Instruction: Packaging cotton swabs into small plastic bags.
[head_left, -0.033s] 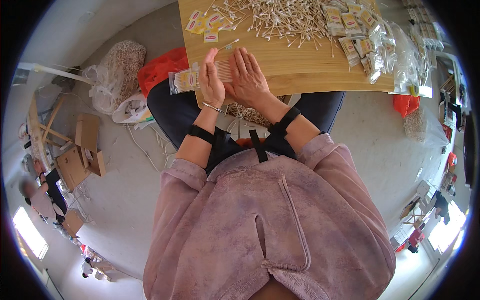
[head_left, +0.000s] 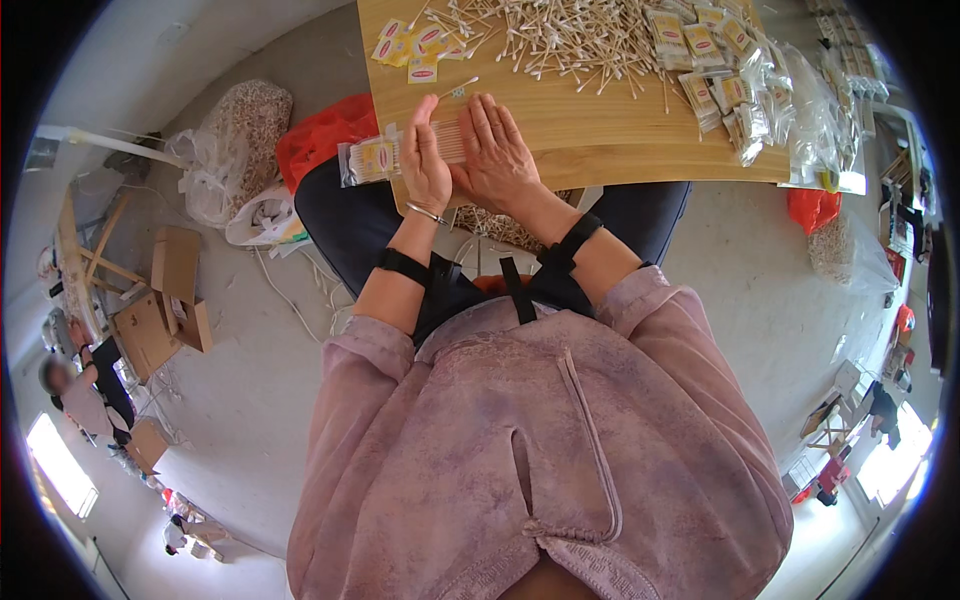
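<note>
My left hand (head_left: 427, 168) stands on its edge near the table's left front corner, fingers stretched out and nothing gripped. My right hand (head_left: 493, 152) lies flat with straight fingers, palm down, its heel close to the left wrist. Between the hands shows a flat row of cotton swabs (head_left: 447, 140), partly hidden by them. A clear plastic packet (head_left: 368, 163) with a yellow card and swabs in it sticks out to the left of my left hand, over the table edge. One loose cotton swab (head_left: 460, 88) lies just beyond my fingertips.
A heap of cotton swabs (head_left: 575, 40) covers the far table (head_left: 600, 130). Yellow cards (head_left: 422, 68) lie far left, filled packets (head_left: 735, 90) far right beside clear bags (head_left: 812, 110). On the floor are a red bag (head_left: 325, 135), a swab-filled sack (head_left: 248, 130) and cardboard boxes (head_left: 165, 310).
</note>
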